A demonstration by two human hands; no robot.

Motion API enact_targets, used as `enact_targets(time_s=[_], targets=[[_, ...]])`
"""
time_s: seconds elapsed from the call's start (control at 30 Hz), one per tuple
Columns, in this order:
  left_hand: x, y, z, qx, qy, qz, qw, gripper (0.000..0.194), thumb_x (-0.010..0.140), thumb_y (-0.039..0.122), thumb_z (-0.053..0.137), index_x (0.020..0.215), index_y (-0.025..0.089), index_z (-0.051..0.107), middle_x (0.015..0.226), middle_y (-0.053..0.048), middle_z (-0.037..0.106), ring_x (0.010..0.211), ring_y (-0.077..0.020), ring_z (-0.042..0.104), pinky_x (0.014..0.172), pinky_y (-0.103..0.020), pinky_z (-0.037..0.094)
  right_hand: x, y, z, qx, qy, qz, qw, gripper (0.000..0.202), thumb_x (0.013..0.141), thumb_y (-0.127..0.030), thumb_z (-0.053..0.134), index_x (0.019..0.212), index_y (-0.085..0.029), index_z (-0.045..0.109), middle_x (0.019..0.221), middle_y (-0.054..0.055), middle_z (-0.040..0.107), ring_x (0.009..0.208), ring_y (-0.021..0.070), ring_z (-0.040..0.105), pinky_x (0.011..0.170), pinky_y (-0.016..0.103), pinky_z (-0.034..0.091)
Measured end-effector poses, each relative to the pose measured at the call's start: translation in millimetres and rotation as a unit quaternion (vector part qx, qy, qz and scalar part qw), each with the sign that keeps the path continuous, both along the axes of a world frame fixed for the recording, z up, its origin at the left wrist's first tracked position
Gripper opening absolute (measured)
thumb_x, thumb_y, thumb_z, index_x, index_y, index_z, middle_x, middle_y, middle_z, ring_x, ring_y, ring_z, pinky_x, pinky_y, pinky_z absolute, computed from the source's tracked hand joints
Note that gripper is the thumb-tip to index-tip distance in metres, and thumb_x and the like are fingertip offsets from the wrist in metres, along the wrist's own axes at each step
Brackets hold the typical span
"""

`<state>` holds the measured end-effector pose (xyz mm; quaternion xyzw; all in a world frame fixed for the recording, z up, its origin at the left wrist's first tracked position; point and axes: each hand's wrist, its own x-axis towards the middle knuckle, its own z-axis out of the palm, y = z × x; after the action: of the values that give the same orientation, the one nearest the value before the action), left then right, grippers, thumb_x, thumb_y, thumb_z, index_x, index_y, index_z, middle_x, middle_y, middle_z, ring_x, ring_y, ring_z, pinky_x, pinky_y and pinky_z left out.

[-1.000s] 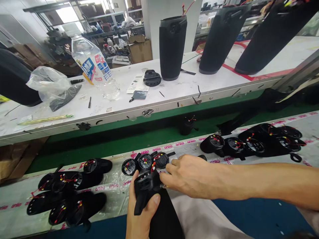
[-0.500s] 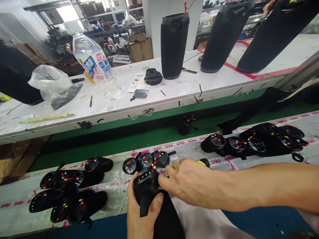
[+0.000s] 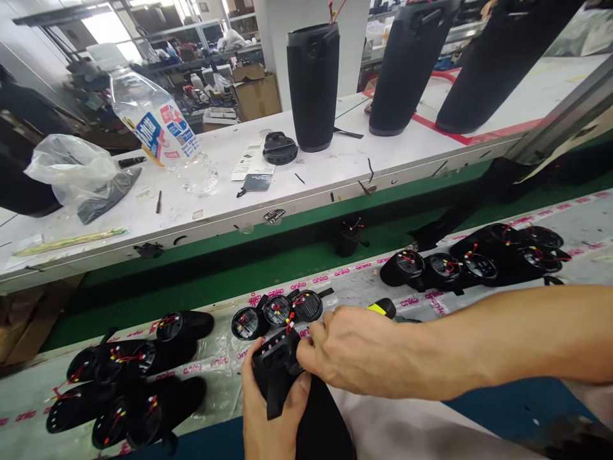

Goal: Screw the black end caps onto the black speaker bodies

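Note:
My left hand (image 3: 271, 409) is wrapped around the top end of a black, fabric-covered speaker housing (image 3: 322, 425), its thumb on the near side. A short black strap (image 3: 276, 393) hangs from the housing's end, and red wires with white plugs (image 3: 290, 321) stick out of the top. At the housing's right edge, my right hand (image 3: 349, 351) is closed, fingertips pinched against it. Whatever those fingers grip is hidden. Just behind my right hand lies a yellow and black object (image 3: 382, 308), partly covered.
Three round black parts with wires (image 3: 278, 310) lie beyond my hands. More wired housings are grouped at left (image 3: 143, 358) and right (image 3: 443, 268). On the raised white bench (image 3: 211, 211) stand a plastic bottle (image 3: 158, 128) and upright speakers (image 3: 313, 89).
The view has shifted slightly, so the bench and its items appear further left. Both hands keep their hold at the housing, with the right fingers still at its edge.

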<state>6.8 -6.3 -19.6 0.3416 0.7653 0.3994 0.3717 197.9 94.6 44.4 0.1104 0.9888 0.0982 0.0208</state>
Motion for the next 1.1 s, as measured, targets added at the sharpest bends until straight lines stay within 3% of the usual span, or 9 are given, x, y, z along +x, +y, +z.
enact_targets(time_s=[0.17,0.3,0.43,0.6,0.73,0.9,1.1], targets=[[0,1,0.2,-0.006,-0.002,0.004,1.0,0.086,0.073,0.058,0.082,0.148,0.024,0.055,0.135,-0.017,0.072,0.129,-0.0454,0.067,0.108,-0.06,0.047,-6,8,16.4,-0.05,-0.026,0.036,0.998,0.014,0.088,-0.005,0.068,0.091,-0.019,0.065,0.082,0.002,0.059,0.065,0.0186,0.055,0.047,0.039,0.024],[-5,2,-9.8,-0.003,-0.018,0.001,1.0,0.087,0.074,0.058,0.085,0.149,0.025,0.055,0.139,-0.016,0.07,0.134,-0.0445,0.063,0.112,-0.059,0.044,-9,10,12.4,-0.064,-0.024,0.031,0.997,0.014,0.092,-0.005,0.066,0.09,-0.019,0.063,0.08,0.001,0.06,0.062,0.0187,0.054,0.045,0.039,0.023],[-9,5,-22.0,0.015,-0.098,0.026,0.995,0.088,0.071,0.056,0.089,0.147,0.026,0.057,0.139,-0.012,0.073,0.134,-0.0398,0.066,0.115,-0.051,0.046,-6,19,5.2,-0.124,0.038,-0.007,0.992,0.004,0.106,-0.016,0.061,0.102,-0.018,0.062,0.08,0.002,0.065,0.061,0.018,0.053,0.049,0.037,0.02],[-12,5,-20.8,0.033,-0.158,0.015,0.987,0.098,0.07,0.07,0.086,0.152,0.028,0.054,0.147,-0.011,0.072,0.142,-0.0403,0.063,0.121,-0.051,0.042,5,26,-1.6,-0.168,0.069,-0.075,0.98,0.019,0.117,-0.029,0.054,0.101,-0.019,0.058,0.079,0.002,0.067,0.063,0.0171,0.053,0.054,0.035,0.017],[-14,4,-15.7,0.042,-0.176,-0.016,0.983,0.102,0.072,0.068,0.089,0.157,0.027,0.05,0.149,-0.013,0.071,0.145,-0.0405,0.061,0.124,-0.053,0.039,11,25,-5.3,-0.15,0.04,-0.058,0.986,0.004,0.111,-0.018,0.057,0.107,-0.019,0.058,0.085,0.003,0.067,0.069,0.0195,0.057,0.055,0.036,0.019],[-15,3,-10.9,0.047,-0.168,-0.057,0.983,0.1,0.076,0.065,0.089,0.16,0.029,0.047,0.148,-0.011,0.071,0.142,-0.038,0.062,0.123,-0.05,0.04,9,25,-1.4,-0.06,0.007,-0.011,0.998,0.01,0.104,-0.012,0.058,0.112,-0.019,0.056,0.083,0.002,0.062,0.066,0.02,0.053,0.054,0.037,0.018],[-13,4,-10.5,0.057,-0.143,-0.05,0.987,0.104,0.07,0.07,0.091,0.155,0.026,0.052,0.143,-0.011,0.074,0.136,-0.0383,0.067,0.121,-0.047,0.044,9,28,0.6,0.004,0.025,0.01,1.0,0.011,0.102,-0.012,0.058,0.106,-0.021,0.054,0.078,0.0,0.058,0.064,0.02,0.05,0.055,0.038,0.019]])
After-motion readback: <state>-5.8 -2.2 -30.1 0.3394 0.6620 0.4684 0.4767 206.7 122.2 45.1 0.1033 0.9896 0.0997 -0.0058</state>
